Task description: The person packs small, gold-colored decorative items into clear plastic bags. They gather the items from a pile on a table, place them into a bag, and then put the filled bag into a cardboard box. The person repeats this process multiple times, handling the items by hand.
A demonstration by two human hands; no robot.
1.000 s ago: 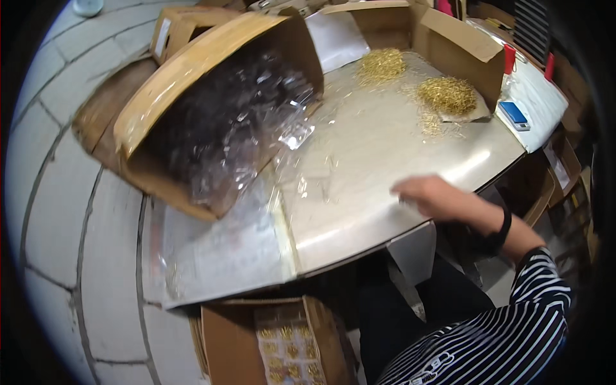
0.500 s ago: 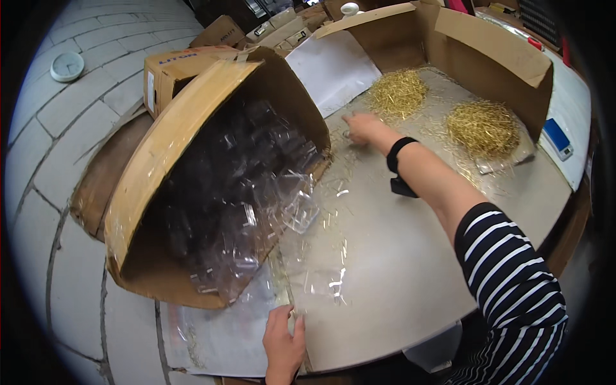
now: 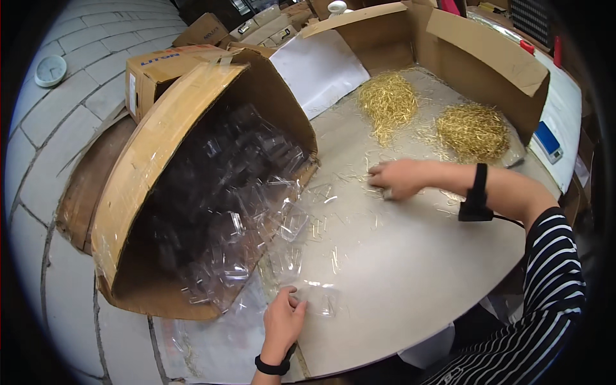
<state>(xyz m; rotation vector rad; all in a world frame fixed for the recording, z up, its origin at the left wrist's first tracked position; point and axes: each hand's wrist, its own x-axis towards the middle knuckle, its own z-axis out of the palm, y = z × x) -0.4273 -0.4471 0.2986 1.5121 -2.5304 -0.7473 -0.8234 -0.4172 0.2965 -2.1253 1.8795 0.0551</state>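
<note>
Pale blockwork (image 3: 70,151) runs down the far side of the room from where I stand, beyond the person's left hand (image 3: 283,324), and a broad table (image 3: 410,269) spreads beneath both hands. Just right of the left fingertips sits a clear plastic case (image 3: 321,300), squarish, with no long axis I can make out; the left hand is much the nearer one, fingers half curled, though whether it grips the rim or only rests beside it I cannot tell. The right hand (image 3: 399,179) is ahead and to the right of that case, well apart from it, its fingers bent down over loose gold strands on the tabletop; I cannot tell if any are pinched. Beyond the right hand lies one gold heap (image 3: 388,99), its trailing end pointing back toward those fingers, and farther right, past the forearm, a second heap (image 3: 473,133). A tilted cardboard box (image 3: 106,237), full of clear cases (image 3: 234,266), hems in the left hand on its forward left side, its lower edge close by. Between the two hands only thin scattered strands lie, and the wider stretch of tabletop runs rightward from the left hand to the curved near edge.
</note>
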